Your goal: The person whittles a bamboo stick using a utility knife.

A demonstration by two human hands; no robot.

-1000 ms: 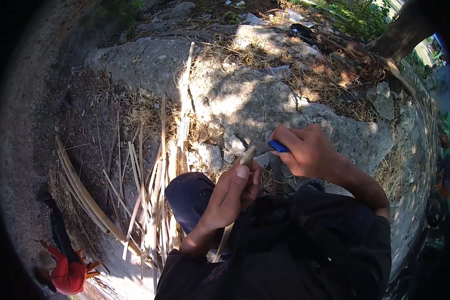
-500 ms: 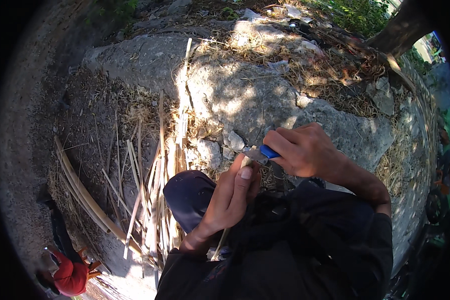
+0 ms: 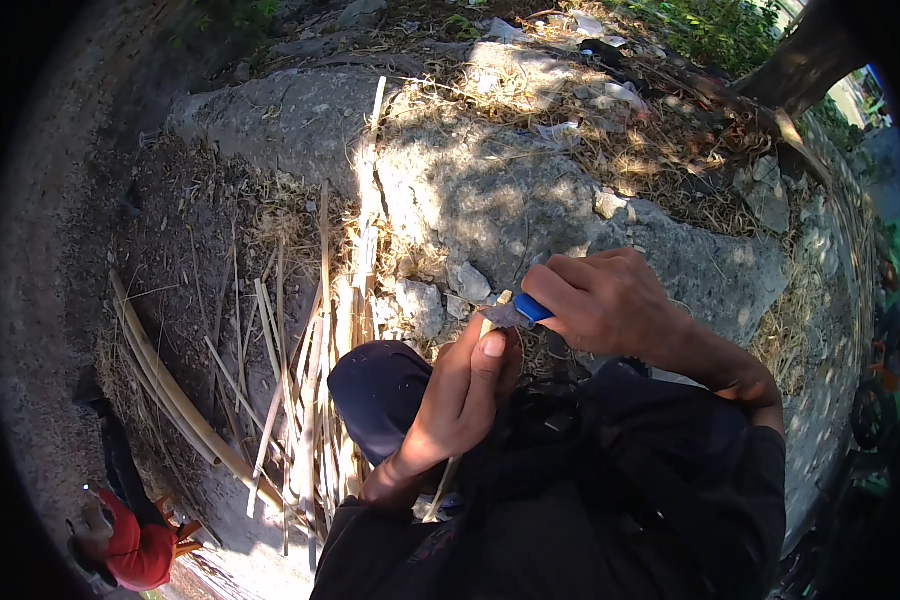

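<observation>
My left hand is closed round a thin pale stick, which looks like cane or bamboo. Its tip pokes up past my thumb, and its lower length comes out below the wrist against my dark clothes. My right hand grips a knife by its blue handle. The short, stained grey blade lies across the stick near its tip, just above my left thumb. Both hands are close together over my lap.
Long split canes lie piled left of my knee. Beyond them is a thick curved pole. A large rock slab spans the ground ahead, with loose stones. A person in red is at the lower left.
The knife and my right hand have shifted slightly left and down along the stick, towards my left thumb. My left hand stays almost where it was.
</observation>
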